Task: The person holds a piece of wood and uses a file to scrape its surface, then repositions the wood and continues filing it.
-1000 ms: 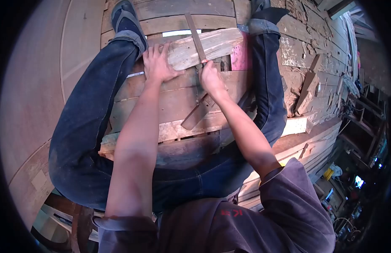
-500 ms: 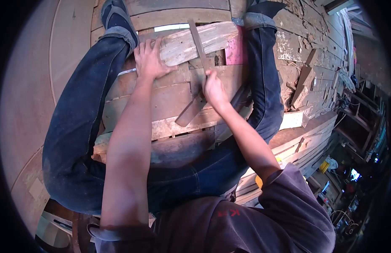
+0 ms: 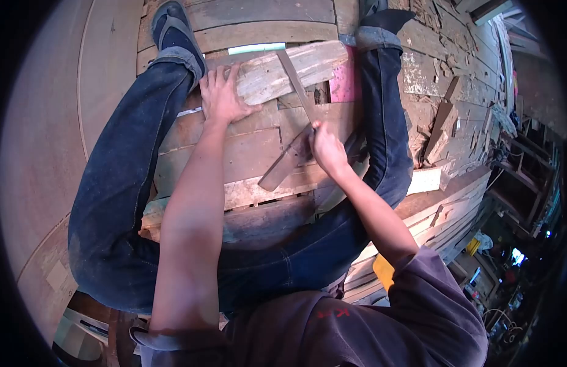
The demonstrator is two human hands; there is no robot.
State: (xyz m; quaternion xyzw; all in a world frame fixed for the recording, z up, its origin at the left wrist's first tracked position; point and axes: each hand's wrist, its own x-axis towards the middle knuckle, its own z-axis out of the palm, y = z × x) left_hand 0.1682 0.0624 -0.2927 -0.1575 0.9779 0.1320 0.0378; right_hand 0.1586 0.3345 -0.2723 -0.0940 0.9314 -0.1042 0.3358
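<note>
A rough, pale wooden board (image 3: 277, 74) lies slanted on the planks between my lower legs. My left hand (image 3: 223, 101) rests against the left end of this board, its fingers spread and thumb stretched along the near side. My right hand (image 3: 327, 147) is closed round the near end of a long, narrow, flat-bladed tool (image 3: 296, 78). Its blade crosses over the board; whether it has teeth is too small to tell. Below and left of my right hand lies a dark flat strip (image 3: 285, 162), partly hidden near the wrist.
My jeans-clad legs (image 3: 115, 165) frame the work on both sides. A pink sheet (image 3: 343, 84) is beside the right leg. Splintered wood pieces (image 3: 439, 128) and chips lie on the plank floor (image 3: 216, 153) at right. A yellow object (image 3: 383, 272) shows near my right elbow.
My right hand has drawn the blade back towards my body, so its tip now sits nearer the board's far edge. The left hand stays at the board's end. The view shifted slightly.
</note>
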